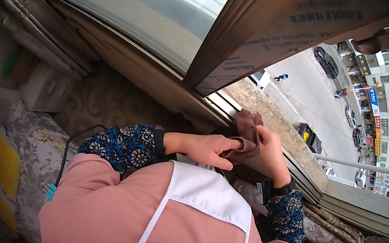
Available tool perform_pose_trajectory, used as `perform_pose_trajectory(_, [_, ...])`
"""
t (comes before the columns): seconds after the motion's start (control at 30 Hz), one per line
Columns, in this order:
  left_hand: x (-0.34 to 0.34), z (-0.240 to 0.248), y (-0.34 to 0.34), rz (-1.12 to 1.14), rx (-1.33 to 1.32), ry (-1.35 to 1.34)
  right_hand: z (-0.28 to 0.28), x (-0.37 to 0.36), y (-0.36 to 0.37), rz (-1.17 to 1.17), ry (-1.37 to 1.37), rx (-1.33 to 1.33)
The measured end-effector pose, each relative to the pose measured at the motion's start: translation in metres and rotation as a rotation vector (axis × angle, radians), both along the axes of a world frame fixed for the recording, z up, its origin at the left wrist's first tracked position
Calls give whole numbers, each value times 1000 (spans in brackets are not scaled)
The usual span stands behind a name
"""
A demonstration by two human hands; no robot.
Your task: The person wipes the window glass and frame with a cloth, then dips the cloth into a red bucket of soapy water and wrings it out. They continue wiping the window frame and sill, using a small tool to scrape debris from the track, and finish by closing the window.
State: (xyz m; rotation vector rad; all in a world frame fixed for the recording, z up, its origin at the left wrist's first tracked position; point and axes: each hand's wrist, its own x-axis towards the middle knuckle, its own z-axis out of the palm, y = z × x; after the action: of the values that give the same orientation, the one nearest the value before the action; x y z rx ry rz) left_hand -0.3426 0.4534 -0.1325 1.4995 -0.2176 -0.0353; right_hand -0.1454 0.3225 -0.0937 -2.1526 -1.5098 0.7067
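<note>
A dark brown cloth (247, 136) is bunched up between my two hands, over the window's sliding track (225, 105). My left hand (208, 149) comes in from the left with its fingers tucked into the cloth's fold. On the other side, my right hand (271, 149) pinches the cloth at its right edge. The cloth's upper end lies at the track beside the foot of the brown window frame (208, 67). Part of the fingers of both hands is hidden by the fabric.
A glass pane (145, 17) fills the upper left. Beyond the open window lie a rough outer ledge (276, 119) and a street far below with cars. Curtains (42, 21) hang at left; others (340, 231) are gathered at lower right. A white cabinet (47, 88) and bed (38, 142) stand left.
</note>
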Motion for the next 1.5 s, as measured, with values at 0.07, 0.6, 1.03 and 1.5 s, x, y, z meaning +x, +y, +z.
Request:
perform_pose_trajectory(0.07, [1,9,-1,-1,-45,-8,8,-6,-2,105,-148,-17])
perform_pose_trajectory(0.6, [5,2,-2,121,-146,36,-3,4,24,210,-361,-64])
perform_pose_trajectory(1.03, [-40,-28,0,256,-263,153,-4,-14,94,243,-240,-58])
perform_pose_trajectory(1.5, [-28,4,-13,119,-308,46,-17,-23,88,144,-173,54])
